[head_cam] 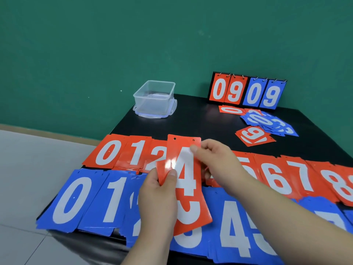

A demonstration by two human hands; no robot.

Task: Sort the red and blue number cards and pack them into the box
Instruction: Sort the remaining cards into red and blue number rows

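Red 4 card (188, 180) long axis points away from wrists | left hand (158, 194) pinches lower-left edge | right hand (215, 159) pinches upper-right edge

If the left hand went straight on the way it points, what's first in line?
Probably the red 2 card, just beyond the left hand and the red 4 card it holds. If the hand clears that row, the clear box is next; height unclear.

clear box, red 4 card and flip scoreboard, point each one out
clear box (152, 106): head view, front wall.
red 4 card (186, 169): head view, white digit.
flip scoreboard (252, 94): head view, blue 0 panel.
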